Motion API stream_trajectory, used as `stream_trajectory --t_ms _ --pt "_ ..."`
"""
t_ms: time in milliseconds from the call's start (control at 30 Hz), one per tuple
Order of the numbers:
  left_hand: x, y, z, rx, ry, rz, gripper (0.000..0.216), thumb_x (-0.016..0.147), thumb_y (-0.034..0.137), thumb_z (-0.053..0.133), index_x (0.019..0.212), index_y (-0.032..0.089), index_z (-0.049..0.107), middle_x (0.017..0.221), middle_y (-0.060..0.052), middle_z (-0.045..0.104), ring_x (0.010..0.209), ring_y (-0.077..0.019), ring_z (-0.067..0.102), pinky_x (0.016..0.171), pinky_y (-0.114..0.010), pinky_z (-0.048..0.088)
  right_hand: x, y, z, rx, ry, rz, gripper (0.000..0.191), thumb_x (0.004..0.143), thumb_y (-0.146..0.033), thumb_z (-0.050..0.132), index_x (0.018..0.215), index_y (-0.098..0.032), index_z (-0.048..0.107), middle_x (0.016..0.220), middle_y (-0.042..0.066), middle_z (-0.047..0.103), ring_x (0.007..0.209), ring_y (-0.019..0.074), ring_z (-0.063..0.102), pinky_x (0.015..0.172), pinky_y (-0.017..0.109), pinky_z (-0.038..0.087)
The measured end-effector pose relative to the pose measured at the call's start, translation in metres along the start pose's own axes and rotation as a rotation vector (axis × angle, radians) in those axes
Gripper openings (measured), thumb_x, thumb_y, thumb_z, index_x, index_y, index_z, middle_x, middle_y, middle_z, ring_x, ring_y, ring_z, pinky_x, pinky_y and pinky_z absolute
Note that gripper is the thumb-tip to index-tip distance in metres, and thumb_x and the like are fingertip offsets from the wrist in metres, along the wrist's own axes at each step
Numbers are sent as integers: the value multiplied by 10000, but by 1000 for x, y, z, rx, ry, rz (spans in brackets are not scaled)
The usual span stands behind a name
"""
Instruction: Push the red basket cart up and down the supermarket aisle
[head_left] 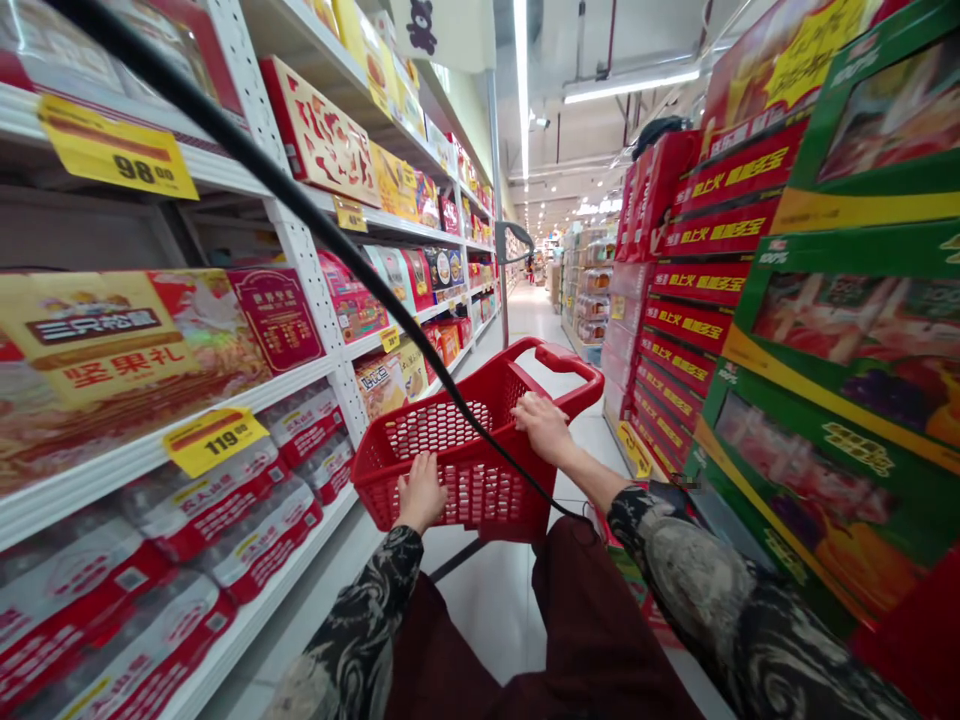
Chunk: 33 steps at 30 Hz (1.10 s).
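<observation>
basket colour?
Red, mesh-sided plastic basket, with the left hand and right hand on its rim; head view.

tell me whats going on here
A person stands in a supermarket aisle with both hands on a red plastic shopping basket. The left hand grips its near rim, and the right hand rests on the far rim beside the handle. The basket looks empty. Shelves of boxed gift packs line the left; stacked red and green cartons stand on the right.

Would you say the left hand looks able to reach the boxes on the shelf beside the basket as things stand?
Probably yes: the left hand rests on the red basket rim, and the shelf boxes lie open to its left, nothing between.
</observation>
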<state>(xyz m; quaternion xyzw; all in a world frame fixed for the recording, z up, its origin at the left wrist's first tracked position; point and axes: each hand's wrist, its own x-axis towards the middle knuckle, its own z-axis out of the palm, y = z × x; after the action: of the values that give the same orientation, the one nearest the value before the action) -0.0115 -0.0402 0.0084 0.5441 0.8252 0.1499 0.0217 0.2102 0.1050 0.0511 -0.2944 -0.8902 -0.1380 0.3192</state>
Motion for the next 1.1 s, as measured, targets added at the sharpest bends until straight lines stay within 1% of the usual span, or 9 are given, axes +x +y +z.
stream_trajectory --t_ms 133,267,433,533,633,700,800,900,1100 --pt "-2 -1 -5 -104 19 4 623 747 99 469 1361 148 374 1499 -142 294 1404 -278 201 1100 -602 166 3 -39 17 182 -33 -120 254 846 -106 487 1011 -195 657 1127 73 625 1165 217 498 977 376 404" --pt "-6 31 -7 -594 145 78 514 766 169 530 1278 173 487 1424 -115 432 1368 -255 299 1137 -500 182 4 -48 13 574 125 191 333 798 -113 472 1084 -187 626 1129 77 635 1075 188 574 943 341 454" --pt "-10 81 1 -1441 51 82 443 774 247 581 1214 208 548 1249 -87 601 1200 -239 517 1016 -353 404 4 -68 4 1039 311 670 356 710 -225 529 1062 -193 575 1033 46 660 931 190 621 866 341 497" --pt "-7 77 3 -1555 170 -85 585 703 200 662 1263 218 493 1264 -89 587 1182 -229 528 999 -331 410 5 -80 -3 1303 313 862 314 655 -246 528 960 -194 578 912 26 681 820 188 637 746 307 526" --pt "-3 62 -2 -1621 147 -146 606 642 226 737 1212 217 535 1180 -86 635 1142 -232 556 975 -327 425 6 -82 -13 1482 146 810 287 629 -243 528 901 -183 600 830 20 691 735 189 643 697 301 528" --pt "-3 61 -6 -1689 -18 -88 530 618 261 761 1117 180 599 1050 -87 687 1056 -244 605 919 -340 465 7 -79 -18 1438 81 755 281 650 -239 515 907 -178 612 844 27 695 746 193 647 718 316 530" --pt "-8 78 -8 -1761 -193 -45 377 613 292 765 939 138 658 866 -71 716 920 -243 652 832 -342 509 6 -76 -20 1107 199 721 314 718 -220 483 1001 -196 617 966 39 692 871 198 641 838 353 507" --pt "-15 101 -7 -1934 -229 -53 287 693 345 701 901 151 663 860 -56 714 910 -209 653 831 -315 512 -2 -82 -15 756 269 522 394 777 -180 449 1144 -206 592 1157 74 637 1074 212 575 979 401 426" --pt "-10 98 -4 -2020 -192 -174 193 745 256 660 898 140 651 858 -62 705 883 -165 653 847 -277 498 -28 -92 -10 315 -49 74 681 736 -278 569 1386 -180 392 1489 142 294 1372 349 222 1057 632 191"
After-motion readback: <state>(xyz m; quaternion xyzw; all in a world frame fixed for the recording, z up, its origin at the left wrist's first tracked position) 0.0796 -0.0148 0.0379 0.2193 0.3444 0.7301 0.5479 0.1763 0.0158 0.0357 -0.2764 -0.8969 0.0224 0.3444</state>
